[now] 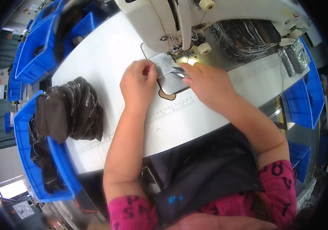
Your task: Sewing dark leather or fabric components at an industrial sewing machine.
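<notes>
My right hand [212, 84] is closed around thread snips [178, 71], their dark blades pointing left over the metal plate [175, 82] of the sewing machine [164, 27]. Just left of the blades, my left hand [139, 82] is pinched shut at the plate's edge. Whatever lies between its fingertips is too small to make out. Above both hands is the machine's needle area [177, 51], lit by a small lamp. Parts of the snips are hidden inside my right hand.
Dark zippered fabric pieces [70, 109] are piled at the table's left, partly over a blue bin [22, 134]. Striped dark fabric pieces [248, 36] lie under the machine arm. A silvery packet [294, 57] sits at the right edge, beside another blue bin [305, 99].
</notes>
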`<state>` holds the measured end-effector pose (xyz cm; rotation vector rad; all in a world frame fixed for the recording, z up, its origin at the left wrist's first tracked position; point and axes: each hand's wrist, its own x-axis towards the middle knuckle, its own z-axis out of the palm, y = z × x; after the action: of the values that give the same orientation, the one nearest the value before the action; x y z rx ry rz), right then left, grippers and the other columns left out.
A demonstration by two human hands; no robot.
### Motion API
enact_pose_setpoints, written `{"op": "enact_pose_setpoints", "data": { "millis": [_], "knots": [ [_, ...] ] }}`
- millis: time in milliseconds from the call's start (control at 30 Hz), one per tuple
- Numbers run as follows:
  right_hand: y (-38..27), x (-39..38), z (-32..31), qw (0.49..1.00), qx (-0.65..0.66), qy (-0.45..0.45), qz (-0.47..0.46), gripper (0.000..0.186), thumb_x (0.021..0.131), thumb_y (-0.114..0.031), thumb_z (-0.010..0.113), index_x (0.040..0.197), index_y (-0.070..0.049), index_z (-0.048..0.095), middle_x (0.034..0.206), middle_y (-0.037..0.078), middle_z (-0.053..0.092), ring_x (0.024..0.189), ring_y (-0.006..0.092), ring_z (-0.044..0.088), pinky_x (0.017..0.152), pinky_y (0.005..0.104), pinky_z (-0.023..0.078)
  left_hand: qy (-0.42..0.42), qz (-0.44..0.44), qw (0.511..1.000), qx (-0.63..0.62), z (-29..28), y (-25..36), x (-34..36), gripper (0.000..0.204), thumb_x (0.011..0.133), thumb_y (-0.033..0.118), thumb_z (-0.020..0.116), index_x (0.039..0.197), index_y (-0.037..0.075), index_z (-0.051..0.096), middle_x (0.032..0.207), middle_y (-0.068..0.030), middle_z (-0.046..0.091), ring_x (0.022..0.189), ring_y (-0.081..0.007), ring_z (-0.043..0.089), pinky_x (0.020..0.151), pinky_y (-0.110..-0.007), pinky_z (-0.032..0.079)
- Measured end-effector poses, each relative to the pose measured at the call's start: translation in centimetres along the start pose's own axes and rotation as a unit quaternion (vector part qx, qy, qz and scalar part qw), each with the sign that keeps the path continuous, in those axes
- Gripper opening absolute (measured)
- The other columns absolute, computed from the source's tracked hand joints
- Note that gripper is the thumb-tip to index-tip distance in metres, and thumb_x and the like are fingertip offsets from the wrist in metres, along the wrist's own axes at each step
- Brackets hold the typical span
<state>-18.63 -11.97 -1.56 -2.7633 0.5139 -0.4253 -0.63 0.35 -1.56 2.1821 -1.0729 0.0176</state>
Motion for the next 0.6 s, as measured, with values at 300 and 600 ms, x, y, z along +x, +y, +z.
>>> {"op": "enact_pose_setpoints", "data": {
  "millis": [300,600],
  "knots": [
    [-1.3,-3.1,-0.8,0.993,0.096,0.065,-0.007,0.039,0.099,-0.026,0.068,0.133,-0.009,0.061,0.098,0.008,0.07,0.081,0.0302,0.07,0.068,0.0419,0.056,0.001,-0.012,0.999,-0.044,-0.4,-0.7,-0.2,0.015,0.097,0.021,0.067,0.097,0.008,0.075,0.088,-0.0077,0.07,0.08,-0.0247,0.067,0.075,-0.036,0.053],
    [-0.9,-3.9,-0.5,0.99,0.122,0.069,-0.012,0.036,0.096,-0.024,0.071,0.128,-0.01,0.064,0.1,0.008,0.07,0.08,0.0298,0.069,0.067,0.0414,0.055,0.007,0.121,0.993,0.007,0.5,-1.9,0.3,0.025,0.098,0.02,0.064,0.12,0.014,0.075,0.125,-0.0083,0.066,0.114,-0.0293,0.06,0.094,-0.039,0.049]
  ]
}}
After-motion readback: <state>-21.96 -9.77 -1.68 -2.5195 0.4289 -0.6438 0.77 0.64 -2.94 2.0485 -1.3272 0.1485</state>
